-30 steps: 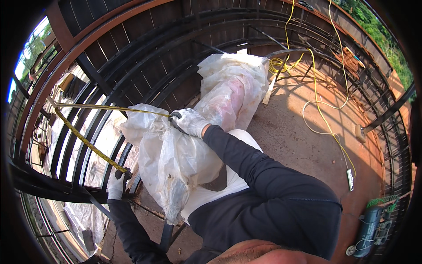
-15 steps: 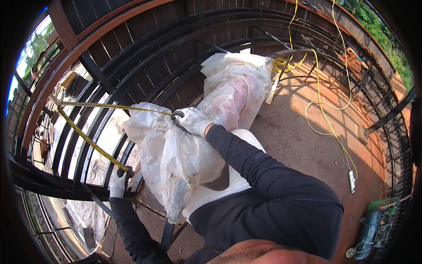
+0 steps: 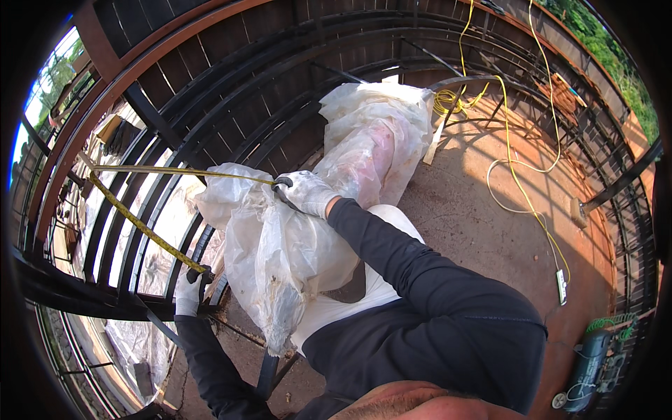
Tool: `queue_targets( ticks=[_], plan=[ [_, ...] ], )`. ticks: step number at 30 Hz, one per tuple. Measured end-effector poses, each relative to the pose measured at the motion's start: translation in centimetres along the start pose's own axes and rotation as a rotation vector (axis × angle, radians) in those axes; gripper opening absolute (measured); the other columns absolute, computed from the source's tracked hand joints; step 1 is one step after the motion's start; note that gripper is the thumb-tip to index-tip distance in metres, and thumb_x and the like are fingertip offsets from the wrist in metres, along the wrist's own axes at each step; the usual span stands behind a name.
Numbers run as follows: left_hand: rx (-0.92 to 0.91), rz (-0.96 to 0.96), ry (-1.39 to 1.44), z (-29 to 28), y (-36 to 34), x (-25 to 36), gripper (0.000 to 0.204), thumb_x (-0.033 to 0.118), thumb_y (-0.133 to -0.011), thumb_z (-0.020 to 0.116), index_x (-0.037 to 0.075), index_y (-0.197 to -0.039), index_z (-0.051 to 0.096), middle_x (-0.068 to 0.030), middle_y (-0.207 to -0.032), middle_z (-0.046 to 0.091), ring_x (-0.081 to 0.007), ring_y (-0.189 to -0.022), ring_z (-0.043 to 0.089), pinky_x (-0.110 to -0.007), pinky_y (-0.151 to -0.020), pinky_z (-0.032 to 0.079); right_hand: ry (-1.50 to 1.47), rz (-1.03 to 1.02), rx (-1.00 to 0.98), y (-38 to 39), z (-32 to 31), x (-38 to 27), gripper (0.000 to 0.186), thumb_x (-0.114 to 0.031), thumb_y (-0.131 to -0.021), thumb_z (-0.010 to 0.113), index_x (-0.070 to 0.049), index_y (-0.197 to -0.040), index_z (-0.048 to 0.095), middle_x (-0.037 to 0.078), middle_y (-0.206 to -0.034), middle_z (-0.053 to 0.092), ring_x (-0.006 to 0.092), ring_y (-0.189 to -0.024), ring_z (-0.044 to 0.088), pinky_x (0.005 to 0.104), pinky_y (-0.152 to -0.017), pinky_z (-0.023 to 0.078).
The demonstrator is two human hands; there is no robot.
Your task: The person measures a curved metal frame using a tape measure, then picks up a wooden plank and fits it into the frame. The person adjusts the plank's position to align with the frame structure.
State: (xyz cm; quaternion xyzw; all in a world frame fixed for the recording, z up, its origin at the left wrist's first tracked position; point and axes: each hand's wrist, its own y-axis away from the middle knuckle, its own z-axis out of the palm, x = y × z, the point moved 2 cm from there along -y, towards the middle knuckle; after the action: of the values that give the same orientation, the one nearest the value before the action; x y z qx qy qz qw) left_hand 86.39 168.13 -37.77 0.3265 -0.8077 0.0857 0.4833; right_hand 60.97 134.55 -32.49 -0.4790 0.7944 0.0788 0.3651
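A yellow tape measure (image 3: 145,229) runs as a bent blade between my hands. From my right hand it reaches left to the brown upright frame, folds sharply there and comes back to my left hand. My right hand (image 3: 306,193), in a white glove with dark fingertips, is closed round the tape's end over the plastic; a dark piece shows under its fingers. My left hand (image 3: 190,290), gloved likewise, pinches the other stretch beside a black curved rail (image 3: 162,305). Crumpled translucent plastic sheeting (image 3: 269,241) hangs over my legs.
More plastic sheeting covers a pinkish bulky thing (image 3: 378,147) ahead. Black curved metal bars (image 3: 231,115) ring me on the left and far side. A yellow cord (image 3: 507,140) crosses the concrete floor (image 3: 462,203) to a white power strip (image 3: 561,287). A dark tank (image 3: 586,367) stands at lower right.
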Motion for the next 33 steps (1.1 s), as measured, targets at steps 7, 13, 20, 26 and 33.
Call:
queue_targets(
  ticks=[7, 13, 20, 26, 33],
  plan=[
    [0.024, -0.012, -0.039, 0.0, 0.3, 0.4, 0.024, 0.01, -0.09, 0.059, -0.001, -0.109, 0.07, -0.009, -0.093, 0.074, -0.0163, -0.085, 0.071, -0.029, -0.077, 0.054, 0.016, -0.012, -0.017, 0.1, -0.3, -0.3, 0.036, -0.032, -0.096, 0.048, -0.005, -0.108, 0.067, 0.02, -0.111, 0.067, 0.0375, -0.108, 0.061, 0.0461, -0.094, 0.046],
    [0.047, 0.004, -0.036, -0.3, -0.6, -1.7, 0.022, 0.012, -0.09, 0.063, -0.002, -0.105, 0.07, -0.0077, -0.089, 0.073, -0.0145, -0.078, 0.069, -0.027, -0.07, 0.053, 0.011, -0.005, -0.009, -0.1, 0.1, 0.1, 0.036, -0.033, -0.095, 0.049, -0.005, -0.111, 0.067, 0.02, -0.112, 0.067, 0.0371, -0.109, 0.06, 0.0455, -0.095, 0.046],
    [0.048, 0.025, -0.056, -0.1, -0.4, -0.9, 0.021, 0.012, -0.09, 0.065, -0.003, -0.104, 0.069, -0.0067, -0.086, 0.072, -0.0131, -0.073, 0.068, -0.026, -0.066, 0.053, -0.018, 0.031, -0.016, 0.0, -0.1, 0.0, 0.037, -0.033, -0.095, 0.05, -0.005, -0.112, 0.067, 0.02, -0.114, 0.067, 0.037, -0.11, 0.06, 0.0451, -0.096, 0.046],
    [0.125, 0.066, -0.1, -1.0, -1.8, -5.6, 0.021, 0.011, -0.09, 0.063, -0.004, -0.104, 0.068, -0.0076, -0.088, 0.072, -0.0138, -0.075, 0.068, -0.026, -0.069, 0.053, -0.015, 0.039, -0.022, -0.1, 0.2, 0.0, 0.038, -0.034, -0.094, 0.05, -0.005, -0.112, 0.067, 0.02, -0.114, 0.066, 0.0367, -0.111, 0.06, 0.0448, -0.097, 0.045],
    [0.076, 0.05, -0.104, -0.7, -1.9, -4.8, 0.021, 0.01, -0.09, 0.061, -0.003, -0.105, 0.068, -0.0067, -0.087, 0.072, -0.0127, -0.075, 0.068, -0.025, -0.066, 0.052, -0.007, 0.035, -0.033, -0.1, 0.1, 0.2, 0.038, -0.034, -0.095, 0.049, -0.005, -0.112, 0.067, 0.02, -0.115, 0.066, 0.0366, -0.112, 0.059, 0.0446, -0.098, 0.045]
  ],
)
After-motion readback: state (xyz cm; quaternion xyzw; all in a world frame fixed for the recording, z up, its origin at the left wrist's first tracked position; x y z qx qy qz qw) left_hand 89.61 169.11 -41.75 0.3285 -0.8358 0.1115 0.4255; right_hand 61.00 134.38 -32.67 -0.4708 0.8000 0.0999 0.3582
